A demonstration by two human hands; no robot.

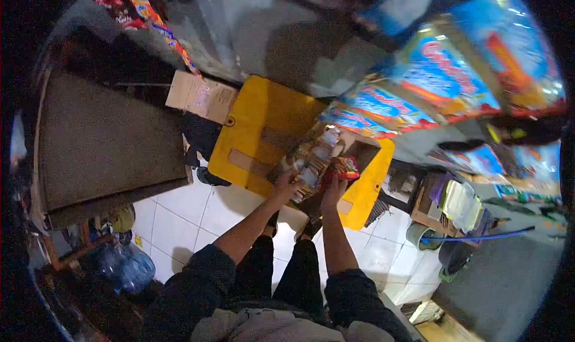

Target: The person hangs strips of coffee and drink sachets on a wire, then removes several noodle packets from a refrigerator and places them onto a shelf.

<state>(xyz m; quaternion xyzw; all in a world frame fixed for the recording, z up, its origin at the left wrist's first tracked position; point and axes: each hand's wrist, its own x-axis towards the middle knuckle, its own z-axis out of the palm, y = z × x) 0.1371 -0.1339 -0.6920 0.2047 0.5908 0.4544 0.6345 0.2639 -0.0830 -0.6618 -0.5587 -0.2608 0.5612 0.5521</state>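
Note:
A cardboard box sits on a yellow table. Clear-wrapped small packets fill its left part. My left hand is at the near left side of the box, against these packets. Its fingers are curled, but blur hides whether they grip the packets or the box edge. Over the right part of the box, my right hand has its fingers closed on a red packet. The print on that packet is too small to read.
Blue snack packs hang at the upper right, close to the table. A cardboard carton stands by the table's far left corner. Large blue water bottles are at lower left. A bucket stands at right on the white tiled floor.

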